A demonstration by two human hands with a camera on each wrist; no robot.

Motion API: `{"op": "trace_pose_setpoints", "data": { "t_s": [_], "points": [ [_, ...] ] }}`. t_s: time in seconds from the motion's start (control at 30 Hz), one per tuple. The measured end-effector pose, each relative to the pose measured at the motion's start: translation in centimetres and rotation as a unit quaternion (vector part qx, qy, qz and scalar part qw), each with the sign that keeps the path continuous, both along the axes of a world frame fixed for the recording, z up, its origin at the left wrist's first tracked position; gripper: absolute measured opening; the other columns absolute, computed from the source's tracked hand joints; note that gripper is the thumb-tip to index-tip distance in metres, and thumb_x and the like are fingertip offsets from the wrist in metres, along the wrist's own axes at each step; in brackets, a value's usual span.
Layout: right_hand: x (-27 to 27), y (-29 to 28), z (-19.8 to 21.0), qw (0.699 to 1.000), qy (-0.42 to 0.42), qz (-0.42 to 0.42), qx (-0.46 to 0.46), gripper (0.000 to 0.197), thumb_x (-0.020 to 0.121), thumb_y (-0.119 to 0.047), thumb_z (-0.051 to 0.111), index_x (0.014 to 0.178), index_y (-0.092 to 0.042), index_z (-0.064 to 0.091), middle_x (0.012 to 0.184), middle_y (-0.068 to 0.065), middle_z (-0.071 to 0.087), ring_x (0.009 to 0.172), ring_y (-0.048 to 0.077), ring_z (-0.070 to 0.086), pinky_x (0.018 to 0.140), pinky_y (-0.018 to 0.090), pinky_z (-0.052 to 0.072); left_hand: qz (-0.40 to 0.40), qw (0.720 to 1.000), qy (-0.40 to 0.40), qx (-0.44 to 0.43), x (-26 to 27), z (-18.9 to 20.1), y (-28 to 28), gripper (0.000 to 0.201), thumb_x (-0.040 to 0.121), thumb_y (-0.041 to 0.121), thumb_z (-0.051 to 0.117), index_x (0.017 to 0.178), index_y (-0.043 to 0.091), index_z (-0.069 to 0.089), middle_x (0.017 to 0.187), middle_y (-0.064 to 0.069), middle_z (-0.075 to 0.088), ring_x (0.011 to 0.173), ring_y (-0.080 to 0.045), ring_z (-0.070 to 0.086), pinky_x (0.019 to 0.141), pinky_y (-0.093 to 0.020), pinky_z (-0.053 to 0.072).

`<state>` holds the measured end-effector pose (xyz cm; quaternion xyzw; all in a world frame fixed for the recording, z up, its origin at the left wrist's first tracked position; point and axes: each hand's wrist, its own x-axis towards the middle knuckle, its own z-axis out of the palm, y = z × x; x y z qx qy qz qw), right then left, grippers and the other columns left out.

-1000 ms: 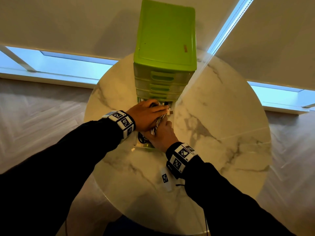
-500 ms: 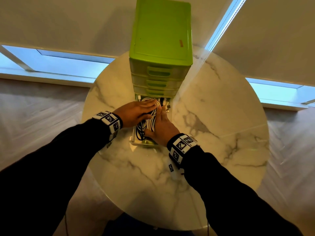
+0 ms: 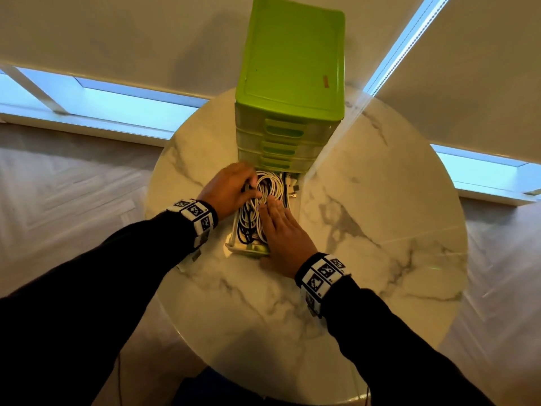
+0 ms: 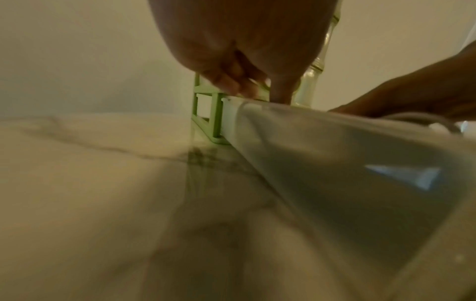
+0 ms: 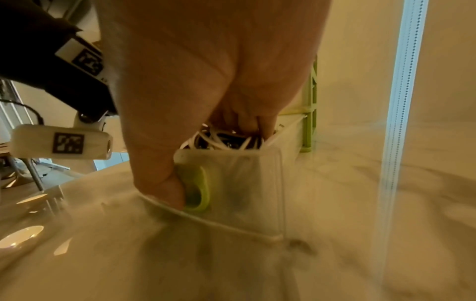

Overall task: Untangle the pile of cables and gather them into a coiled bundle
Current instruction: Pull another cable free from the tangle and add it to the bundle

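While your head view shows the cables [image 3: 265, 200] coiled in the open drawer [image 3: 234, 247] on the counter [image 3: 366, 244], keep your right hand [image 3: 282, 230] flat on them, fingers straight. Your left hand [image 3: 229, 190] curls into the coil; the right wrist view shows loops [image 5: 219, 140] under your fingertips, so tuck strays gently.

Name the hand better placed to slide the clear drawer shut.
Probably right: the right hand lies flat on the white and black coiled cables, thumb at the clear plastic drawer's green handle.

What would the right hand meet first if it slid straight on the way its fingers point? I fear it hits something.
Probably the white cable loops under the right hand, then the green drawer unit.
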<state>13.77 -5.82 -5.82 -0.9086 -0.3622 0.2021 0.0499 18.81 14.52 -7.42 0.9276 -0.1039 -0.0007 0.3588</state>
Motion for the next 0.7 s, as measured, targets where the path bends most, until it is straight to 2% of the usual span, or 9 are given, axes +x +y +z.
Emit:
{"op": "trace_pose_setpoints", "data": {
  "t_s": [0.03,0.1,0.17,0.2,0.23,0.33,0.5,0.63,0.7],
  "points": [
    [0.2,0.0,0.2,1.000,0.008,0.005,-0.004,0.113,0.079,-0.040,0.076,0.156,0.006,0.006,0.163,0.030,0.002,0.153,0.040,0.001,0.126,0.046,0.005,0.068,0.998,0.001,0.001,-0.1,0.1,-0.2,0.046,0.074,0.037,0.086,0.093,0.012,0.053,0.096,-0.007,0.053,0.087,-0.026,0.049,0.078,-0.048,0.046],
    [0.5,0.2,0.6,1.000,0.010,0.008,-0.005,0.117,0.075,-0.036,0.080,0.156,0.006,0.007,0.163,0.030,0.004,0.153,0.041,0.002,0.126,0.045,0.003,0.174,0.984,0.013,0.023,0.3,0.7,-0.1,0.082,0.057,0.048,0.094,0.111,0.006,0.049,0.111,-0.013,0.046,0.101,-0.031,0.044,0.087,-0.043,0.041],
    [0.6,0.2,0.5,1.000,0.021,0.006,-0.001,0.120,0.072,-0.035,0.083,0.156,0.005,0.007,0.163,0.030,0.005,0.153,0.041,0.003,0.126,0.046,0.006,0.178,0.982,0.066,0.001,1.2,1.0,0.2,0.119,0.050,0.046,0.098,0.140,0.002,0.035,0.138,-0.020,0.037,0.127,-0.033,0.035,0.108,-0.043,0.033],
    [0.8,0.2,0.7,0.999,0.032,0.006,0.000,0.121,0.072,-0.035,0.084,0.156,0.005,0.006,0.163,0.029,0.004,0.153,0.040,0.003,0.126,0.045,0.006,0.146,0.985,0.084,-0.024,1.8,1.1,0.4,0.129,0.050,0.043,0.099,0.149,0.003,0.025,0.148,-0.020,0.031,0.136,-0.031,0.029,0.116,-0.043,0.028],
    [0.9,0.2,0.7,0.999,0.038,0.006,0.003,0.122,0.071,-0.035,0.084,0.156,0.004,0.006,0.164,0.028,0.003,0.154,0.038,0.002,0.126,0.044,0.005,0.111,0.988,0.096,-0.054,2.4,1.0,0.6,0.132,0.053,0.040,0.099,0.152,0.004,0.020,0.153,-0.018,0.028,0.141,-0.028,0.026,0.120,-0.041,0.024],
    [2.3,0.3,1.0,0.999,0.049,0.003,0.006,0.123,0.072,-0.038,0.083,0.157,0.002,0.004,0.165,0.024,0.000,0.154,0.035,-0.001,0.127,0.042,0.004,0.079,0.980,0.125,-0.136,3.4,0.7,1.3,0.122,0.059,0.033,0.096,0.152,0.004,0.024,0.153,-0.012,0.036,0.137,-0.016,0.036,0.115,-0.033,0.033],
    [5.3,1.4,0.3,0.999,0.039,-0.020,0.022,0.115,0.081,-0.048,0.073,0.157,0.002,0.003,0.165,0.023,-0.001,0.154,0.037,0.000,0.125,0.047,0.010,0.103,0.978,0.127,-0.130,4.3,0.7,2.3,0.091,0.072,0.039,0.089,0.143,0.013,0.039,0.139,-0.002,0.059,0.121,-0.019,0.061,0.099,-0.039,0.051],
    [7.7,1.3,-0.5,0.997,-0.013,-0.029,0.067,0.110,0.081,-0.053,0.067,0.157,0.001,0.008,0.166,0.021,0.006,0.154,0.036,0.002,0.125,0.048,0.005,0.109,0.974,0.142,-0.139,4.4,0.8,2.6,0.075,0.082,0.032,0.083,0.142,0.017,0.040,0.139,0.001,0.061,0.119,-0.017,0.063,0.099,-0.042,0.053],
    [7.2,1.0,-1.2,0.997,-0.034,-0.020,0.071,0.111,0.080,-0.055,0.069,0.157,0.002,0.012,0.165,0.023,0.009,0.154,0.038,0.006,0.125,0.051,0.007,0.112,0.977,0.137,-0.120,4.4,0.9,2.6,0.073,0.084,0.031,0.081,0.142,0.015,0.039,0.141,0.000,0.060,0.120,-0.019,0.063,0.098,-0.039,0.053]
  ]
}}
